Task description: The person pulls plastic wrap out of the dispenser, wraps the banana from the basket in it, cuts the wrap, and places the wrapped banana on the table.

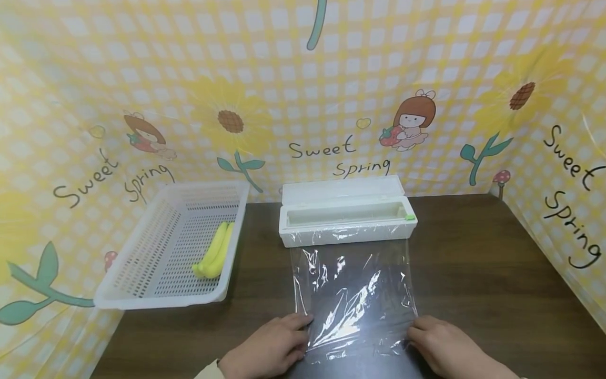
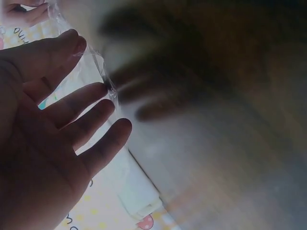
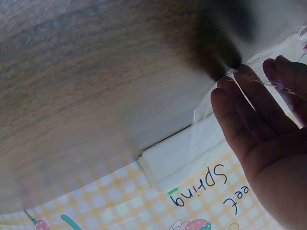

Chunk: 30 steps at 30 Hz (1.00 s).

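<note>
A sheet of clear plastic wrap (image 1: pixel 352 300) stretches toward me from the front of a long white dispenser box (image 1: pixel 347 231), whose lid stands raised. At the sheet's near left corner, my left hand (image 1: pixel 272 345) pinches the wrap between thumb and index finger; its other fingers extend loosely in the left wrist view (image 2: pixel 72 115). My right hand (image 1: pixel 445 345) pinches the near right edge, and in the right wrist view its fingers (image 3: pixel 249 110) lie against the crinkled film. The sheet spans the gap between both hands, just over the dark tabletop.
A white perforated basket (image 1: pixel 111 284) stands at the left, with yellow bananas (image 1: pixel 215 252) lying along its right side. A green piece (image 1: pixel 409 217) sits at the box's right end. Yellow checked cloth (image 1: pixel 303 95) walls the dark wooden table (image 1: pixel 492 273) at the back and sides.
</note>
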### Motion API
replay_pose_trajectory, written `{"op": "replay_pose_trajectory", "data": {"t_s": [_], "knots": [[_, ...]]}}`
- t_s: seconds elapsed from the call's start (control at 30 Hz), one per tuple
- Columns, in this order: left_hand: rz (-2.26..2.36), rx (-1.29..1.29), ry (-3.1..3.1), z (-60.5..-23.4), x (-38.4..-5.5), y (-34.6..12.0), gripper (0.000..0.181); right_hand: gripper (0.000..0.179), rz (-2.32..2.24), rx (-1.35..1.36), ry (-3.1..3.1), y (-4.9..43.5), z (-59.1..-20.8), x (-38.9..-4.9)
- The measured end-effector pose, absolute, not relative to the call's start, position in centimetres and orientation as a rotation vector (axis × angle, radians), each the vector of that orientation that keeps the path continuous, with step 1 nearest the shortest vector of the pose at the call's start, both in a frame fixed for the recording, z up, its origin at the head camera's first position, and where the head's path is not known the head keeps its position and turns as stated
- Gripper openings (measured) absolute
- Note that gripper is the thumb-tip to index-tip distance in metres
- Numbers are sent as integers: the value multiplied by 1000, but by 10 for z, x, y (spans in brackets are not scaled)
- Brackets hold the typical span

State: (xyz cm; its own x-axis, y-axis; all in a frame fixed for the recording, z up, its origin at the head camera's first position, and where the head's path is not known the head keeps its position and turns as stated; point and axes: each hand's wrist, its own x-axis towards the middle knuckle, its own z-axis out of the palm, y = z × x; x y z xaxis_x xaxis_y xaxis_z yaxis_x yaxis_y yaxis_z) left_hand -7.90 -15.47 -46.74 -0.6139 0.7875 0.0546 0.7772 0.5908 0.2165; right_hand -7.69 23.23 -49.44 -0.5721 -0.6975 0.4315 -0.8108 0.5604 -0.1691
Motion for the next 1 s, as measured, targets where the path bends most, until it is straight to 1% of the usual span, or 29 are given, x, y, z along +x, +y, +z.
{"op": "replay_pose_trajectory", "data": {"t_s": [0.1,0.2,0.33,0.53,0.63,0.73,0.8,0.9,1.0], "knots": [[346,1332,2764,-467,-80,-155,10,24,490,1221,-2482,231,-495,-78],[358,1322,2772,-467,-81,-155,14,24,484,1202,-2481,229,-496,-77],[383,1353,2793,-469,-82,-154,16,24,497,1190,-2480,227,-497,-77],[370,1312,2813,-472,-91,-149,13,23,488,1215,-2428,224,-497,-84],[345,1281,2833,-473,-98,-148,14,18,472,1218,-2395,222,-497,-91],[328,1243,2852,-473,-104,-150,13,6,444,1201,-2384,222,-496,-95],[317,1213,2850,-472,-106,-151,12,8,436,1194,-2398,223,-496,-97],[283,1185,2835,-470,-106,-153,14,3,431,1201,-2443,226,-495,-96],[250,1165,2820,-465,-103,-154,19,20,434,1213,-2547,229,-493,-94]]}}
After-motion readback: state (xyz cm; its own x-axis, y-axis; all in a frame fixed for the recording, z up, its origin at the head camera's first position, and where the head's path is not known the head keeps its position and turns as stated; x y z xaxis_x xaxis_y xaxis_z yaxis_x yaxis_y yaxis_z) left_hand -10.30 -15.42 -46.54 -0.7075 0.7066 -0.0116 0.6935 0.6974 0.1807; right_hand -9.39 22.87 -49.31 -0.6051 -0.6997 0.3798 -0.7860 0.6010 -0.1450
